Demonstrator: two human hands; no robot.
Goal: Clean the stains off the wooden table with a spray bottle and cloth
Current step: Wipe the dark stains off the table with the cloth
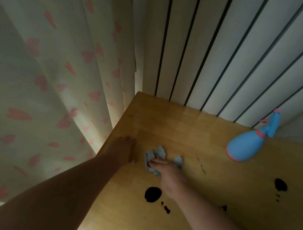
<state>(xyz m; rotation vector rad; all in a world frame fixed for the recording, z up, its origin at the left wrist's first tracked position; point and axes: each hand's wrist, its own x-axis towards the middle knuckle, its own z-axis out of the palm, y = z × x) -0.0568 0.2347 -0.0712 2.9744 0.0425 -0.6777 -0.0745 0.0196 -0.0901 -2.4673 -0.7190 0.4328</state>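
A wooden table (191,128) fills the lower right of the head view. My right hand (168,175) presses a crumpled light blue cloth (156,153) onto the tabletop, fingers laid over it. My left hand (122,148) rests flat on the table's left edge, just left of the cloth. A dark round stain (152,194) lies near my right wrist, with small dark drops (166,209) beside it. Another dark stain (280,185) sits at the right, and faint green marks (201,166) lie right of the cloth. A blue and pink spray bottle (249,143) stands at the back right.
A cream curtain with pink hearts (50,89) hangs close along the table's left side. A white panelled wall with dark grooves (223,57) runs behind the table. A small dark spot (223,207) lies near the table's right front.
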